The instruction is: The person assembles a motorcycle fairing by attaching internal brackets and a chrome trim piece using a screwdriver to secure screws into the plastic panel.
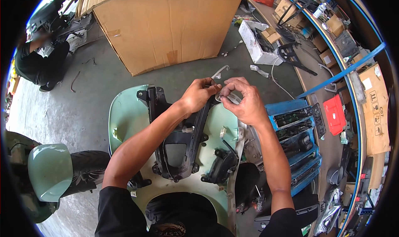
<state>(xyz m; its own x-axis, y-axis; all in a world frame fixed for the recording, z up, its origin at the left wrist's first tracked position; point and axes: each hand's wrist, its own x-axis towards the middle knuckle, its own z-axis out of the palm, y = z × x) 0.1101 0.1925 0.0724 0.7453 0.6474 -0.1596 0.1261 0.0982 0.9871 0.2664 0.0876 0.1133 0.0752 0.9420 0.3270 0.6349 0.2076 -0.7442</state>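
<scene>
Above a pale green scooter body panel (124,125), my two hands come close together with bent fingers. Pinched in my left hand (198,95) is a thin, pale cable-like strip (220,72); one end of it sticks up past the fingertips. My right hand (246,99) closes thumb to forefinger on the same strip, which loops below its fingers. What exactly sits between the fingertips is too small to make out. Under my left forearm, a black plastic frame (176,152) lies on the panel. A smaller black bracket (220,166) rests to its right, near a small white connector (223,132).
A large cardboard box (166,33) stands ahead. Blue parts bins (295,141) and a cluttered shelf with a red case (335,114) line the right. At left are a scooter's green fender (50,170) and tyre (89,166). Another person (37,62) crouches at the far left.
</scene>
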